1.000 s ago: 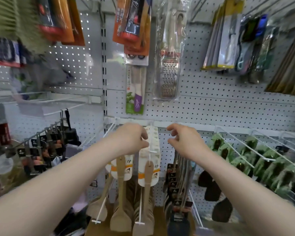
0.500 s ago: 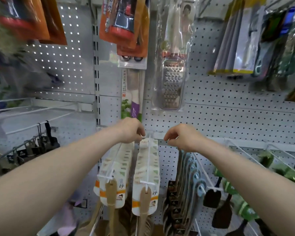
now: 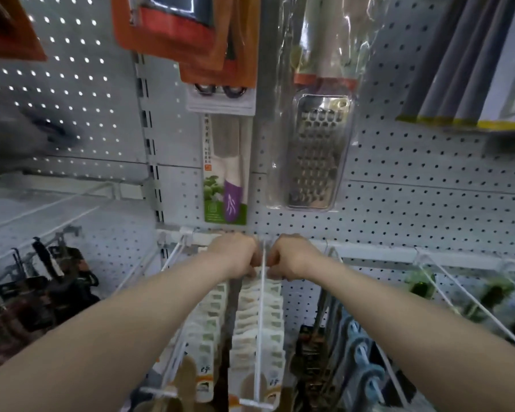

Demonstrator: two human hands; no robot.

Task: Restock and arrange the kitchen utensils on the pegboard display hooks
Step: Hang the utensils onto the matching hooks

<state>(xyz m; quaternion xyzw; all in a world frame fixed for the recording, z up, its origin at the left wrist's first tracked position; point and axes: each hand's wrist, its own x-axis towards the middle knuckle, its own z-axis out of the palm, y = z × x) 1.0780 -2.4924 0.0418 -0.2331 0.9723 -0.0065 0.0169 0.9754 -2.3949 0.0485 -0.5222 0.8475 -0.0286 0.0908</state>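
The left hand [image 3: 235, 255] and right hand [image 3: 293, 257] sit at the pegboard [image 3: 414, 197] end of the white hook [image 3: 260, 316], one on either side of its wire. Their fingers curl down onto the rearmost spatula cards [image 3: 272, 295]. I cannot tell whether they actually grip a card. The other cards hang forward along the hook.

A grey slotted metal upright [image 3: 149, 135] stands at centre-left; a white wire shelf [image 3: 57, 203] juts out beside it, lower left.
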